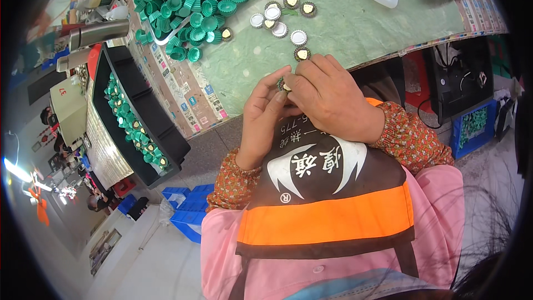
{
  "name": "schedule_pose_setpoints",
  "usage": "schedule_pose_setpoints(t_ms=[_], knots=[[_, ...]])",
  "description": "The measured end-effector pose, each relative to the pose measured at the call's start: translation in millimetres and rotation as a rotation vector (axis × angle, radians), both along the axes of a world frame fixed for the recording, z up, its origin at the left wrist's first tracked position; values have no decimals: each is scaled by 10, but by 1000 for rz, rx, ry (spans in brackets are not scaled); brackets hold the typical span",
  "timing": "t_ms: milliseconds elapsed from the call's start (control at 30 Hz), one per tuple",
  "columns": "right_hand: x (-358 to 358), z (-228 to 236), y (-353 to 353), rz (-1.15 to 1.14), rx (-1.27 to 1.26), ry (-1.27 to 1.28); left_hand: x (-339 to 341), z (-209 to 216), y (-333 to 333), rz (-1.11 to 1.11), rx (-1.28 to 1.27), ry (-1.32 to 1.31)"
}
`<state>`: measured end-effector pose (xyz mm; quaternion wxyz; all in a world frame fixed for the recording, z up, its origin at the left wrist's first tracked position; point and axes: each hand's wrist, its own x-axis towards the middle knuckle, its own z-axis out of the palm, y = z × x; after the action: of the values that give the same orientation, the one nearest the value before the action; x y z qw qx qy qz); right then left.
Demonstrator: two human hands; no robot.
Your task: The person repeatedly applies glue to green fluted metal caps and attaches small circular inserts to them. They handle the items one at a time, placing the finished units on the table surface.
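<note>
- Left hand (262,111) and right hand (328,93) together, fingertips pinching one small cap (282,85) at the bench's (239,72) near edge.
- Loose caps (298,37) beyond, green cups (209,23) leftward.
- Apron (383,176): white emblem (356,158), lettering (331,162) upside down.
- Bench's paper border (183,103): small coloured print.

One fisheye view from the wearer's head looks steeply down over a dark-brown and orange fabric apron (327,222) to the bare left hand (262,112) and bare right hand (330,95), fairly close, with a pale-green-covered table (233,80) beyond.
</note>
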<state>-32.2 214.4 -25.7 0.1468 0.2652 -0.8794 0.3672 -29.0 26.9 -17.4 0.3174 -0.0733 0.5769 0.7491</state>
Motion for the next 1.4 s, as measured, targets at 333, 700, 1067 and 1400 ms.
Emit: schedule_pose_setpoints(t_ms=[333, 700, 1067, 1400], knots=[[-7, -126, 61, 68, -417, -391, -21, -61, 46, 43, -48, -26], [12, -140, 62, 19, -694, -1042, 59, -54, 71, 41, -20, 48], [35, -264, -54, 60, -893, -1129, 123, -110, 52, 103, -87, 66], [-33, -200, 27, 81, -761, -1067, 129, -97, 7, 86, -126, 26]])
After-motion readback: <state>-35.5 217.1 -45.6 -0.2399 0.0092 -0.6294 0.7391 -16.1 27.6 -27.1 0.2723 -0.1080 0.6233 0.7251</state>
